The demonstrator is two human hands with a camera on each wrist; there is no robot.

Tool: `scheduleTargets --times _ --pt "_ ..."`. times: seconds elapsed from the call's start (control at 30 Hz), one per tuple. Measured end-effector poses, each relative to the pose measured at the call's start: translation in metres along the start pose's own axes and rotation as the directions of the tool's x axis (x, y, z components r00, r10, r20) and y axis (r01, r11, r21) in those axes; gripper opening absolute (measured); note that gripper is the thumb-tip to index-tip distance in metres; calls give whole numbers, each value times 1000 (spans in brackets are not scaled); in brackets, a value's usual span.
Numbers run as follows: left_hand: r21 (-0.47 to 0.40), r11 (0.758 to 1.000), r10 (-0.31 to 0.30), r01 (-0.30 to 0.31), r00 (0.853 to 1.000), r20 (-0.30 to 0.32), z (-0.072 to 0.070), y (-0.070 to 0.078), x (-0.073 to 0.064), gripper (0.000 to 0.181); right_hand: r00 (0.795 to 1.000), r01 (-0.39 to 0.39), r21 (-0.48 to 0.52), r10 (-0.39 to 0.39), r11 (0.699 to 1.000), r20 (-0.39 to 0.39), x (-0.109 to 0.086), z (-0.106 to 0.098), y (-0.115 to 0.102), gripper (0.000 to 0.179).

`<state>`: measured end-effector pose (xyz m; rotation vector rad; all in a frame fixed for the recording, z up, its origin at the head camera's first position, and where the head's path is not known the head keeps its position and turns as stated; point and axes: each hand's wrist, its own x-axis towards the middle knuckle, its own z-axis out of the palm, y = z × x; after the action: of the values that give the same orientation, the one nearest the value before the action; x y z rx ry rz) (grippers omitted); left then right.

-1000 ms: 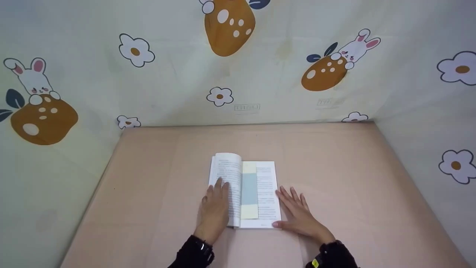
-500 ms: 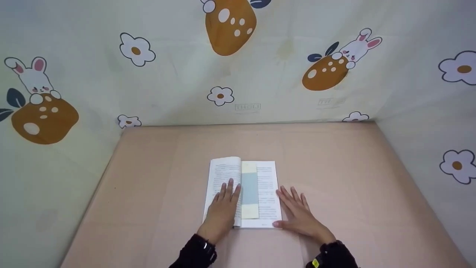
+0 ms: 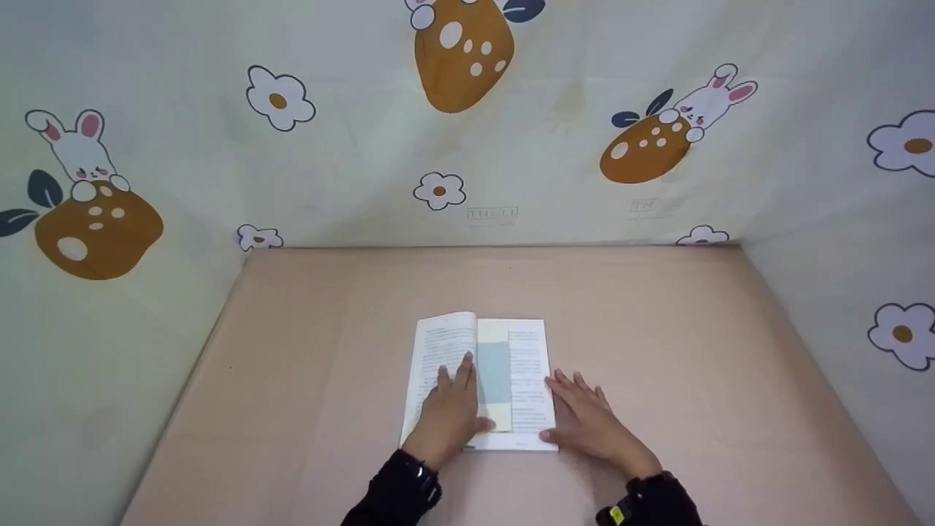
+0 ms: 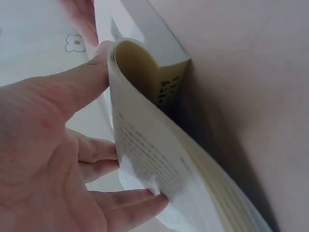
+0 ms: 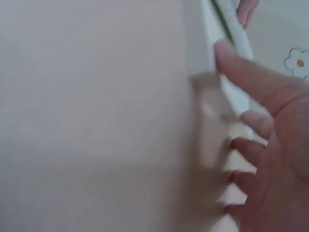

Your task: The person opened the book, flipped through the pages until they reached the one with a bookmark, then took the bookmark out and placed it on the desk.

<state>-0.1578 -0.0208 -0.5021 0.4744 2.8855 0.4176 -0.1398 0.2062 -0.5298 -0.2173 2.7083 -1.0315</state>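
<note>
An open book (image 3: 529, 380) lies on the pinkish-beige table, its left pages curving up near the spine. Along the inner side of the right page lies a flat bookmark-like strip (image 3: 494, 372), pale yellow at both ends and light blue in the middle. My left hand (image 3: 445, 420) presses the left pages with spread fingers. In the left wrist view, its thumb (image 4: 87, 77) touches the fold of the curved pages (image 4: 145, 140). My right hand (image 3: 595, 431) steadies the book's right edge, with the thumb (image 5: 236, 63) on the page corner and fingers extended beside it.
The table (image 3: 314, 321) spreads around the book on all sides. A pale cloth wall (image 3: 350, 161) printed with rabbits and flowers rises behind the table and along its left and right sides.
My left hand has slid right across the left pages to the spine, and those pages lie flatter. Its thumb now reaches over the strip's lower end. The right hand stays at the edge.
</note>
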Motion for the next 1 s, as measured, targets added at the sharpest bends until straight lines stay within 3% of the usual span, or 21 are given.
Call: scheduleTargets --times 0.13,0.27,0.4,0.6,0.8,1.0 --pt "2 1000 -10 10 1000 27 -7 2 2 60 989 -36 -54 28 998 -147 1 7 -23 60" --pt "15 1000 3 -4 999 47 -12 1 2 58 963 4 -33 -12 999 -268 3 20 -41 41" --pt "6 1000 16 -16 999 42 -13 0 0 61 970 4 137 29 991 -243 8 32 -51 42" --pt "-16 1000 4 -3 999 48 -14 1 -1 63 979 -41 348 108 937 -175 16 39 -60 56" --pt "28 1000 0 -2 998 64 -14 -1 1 65 981 -85 383 145 920 -132 21 47 -65 53" --pt "25 1000 -11 10 998 67 -15 -2 2 59 971 -153 369 208 917 -114 26 49 -65 22"
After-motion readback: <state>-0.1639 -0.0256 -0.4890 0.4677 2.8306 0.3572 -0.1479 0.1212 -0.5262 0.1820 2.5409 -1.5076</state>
